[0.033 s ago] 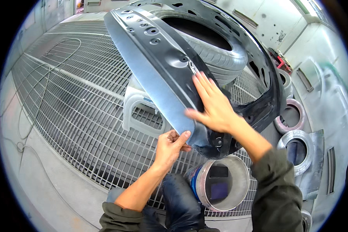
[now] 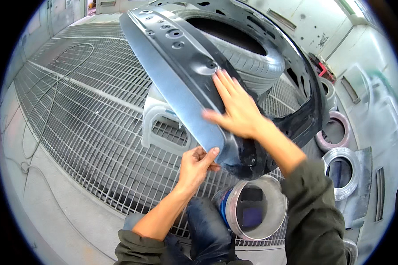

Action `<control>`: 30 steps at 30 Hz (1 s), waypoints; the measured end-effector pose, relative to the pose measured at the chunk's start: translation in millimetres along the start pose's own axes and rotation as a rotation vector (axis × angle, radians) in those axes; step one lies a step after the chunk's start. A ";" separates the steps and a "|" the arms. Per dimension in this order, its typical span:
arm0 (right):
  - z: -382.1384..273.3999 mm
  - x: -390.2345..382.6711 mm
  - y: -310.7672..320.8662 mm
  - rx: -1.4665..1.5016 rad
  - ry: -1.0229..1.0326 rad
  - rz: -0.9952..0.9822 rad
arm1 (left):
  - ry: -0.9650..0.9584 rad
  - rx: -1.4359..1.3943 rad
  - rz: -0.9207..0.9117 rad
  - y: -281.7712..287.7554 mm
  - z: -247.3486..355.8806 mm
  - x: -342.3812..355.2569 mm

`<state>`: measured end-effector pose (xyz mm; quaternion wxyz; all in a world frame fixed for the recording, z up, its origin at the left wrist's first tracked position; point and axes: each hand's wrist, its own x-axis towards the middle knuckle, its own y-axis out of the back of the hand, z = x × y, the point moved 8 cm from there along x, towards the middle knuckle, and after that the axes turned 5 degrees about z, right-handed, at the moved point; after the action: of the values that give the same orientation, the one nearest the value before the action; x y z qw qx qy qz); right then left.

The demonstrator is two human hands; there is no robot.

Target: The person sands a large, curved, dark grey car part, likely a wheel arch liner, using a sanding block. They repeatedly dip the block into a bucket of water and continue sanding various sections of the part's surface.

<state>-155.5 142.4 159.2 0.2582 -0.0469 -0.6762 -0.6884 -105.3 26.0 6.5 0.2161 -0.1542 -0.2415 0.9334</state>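
Observation:
A large car body panel (image 2: 163,84), black on its inner face with a bare blue-grey strip along one edge, lies tilted in front of me. My left hand (image 2: 194,168) pinches its near lower corner between thumb and fingers. Flat on the black face is my right hand (image 2: 236,106), its fingers stretched up along the panel and the thumb out over the blue-grey strip. Holes and pressed hollows dot the panel's far part, and its curved frame arches round to the right. A grey tyre (image 2: 256,68) sits beneath that frame.
By my knees a round bucket (image 2: 276,221) contains a black pad (image 2: 250,194) and a purple pad (image 2: 252,217). A pale, stool-like object (image 2: 152,132) is under the panel, on the metal floor grating (image 2: 93,119). Several rings line the right wall; a hose (image 2: 53,101) trails at left.
My right hand has slid slightly left across the panel. The panel's near end has shifted a little; my left hand stays at the corner.

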 end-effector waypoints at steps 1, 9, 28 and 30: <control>11.5 22.7 -4.1 0.007 -0.033 0.029 | 0.006 -0.022 -0.017 -9.8 -2.4 1.5; -39.2 -55.0 9.2 -0.018 0.114 -0.152 | 0.019 0.003 -0.012 9.2 3.0 -0.5; -28.8 30.1 -9.7 -0.053 0.099 0.019 | 0.046 0.018 -0.017 -8.7 -4.9 7.7; -53.9 -6.1 -3.3 -0.012 0.188 -0.036 | 0.026 0.021 0.044 13.7 -3.6 5.0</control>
<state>-136.2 92.6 149.3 0.3076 0.0285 -0.6455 -0.6985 -112.7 18.9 -4.5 0.2001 -0.1691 -0.2256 0.9383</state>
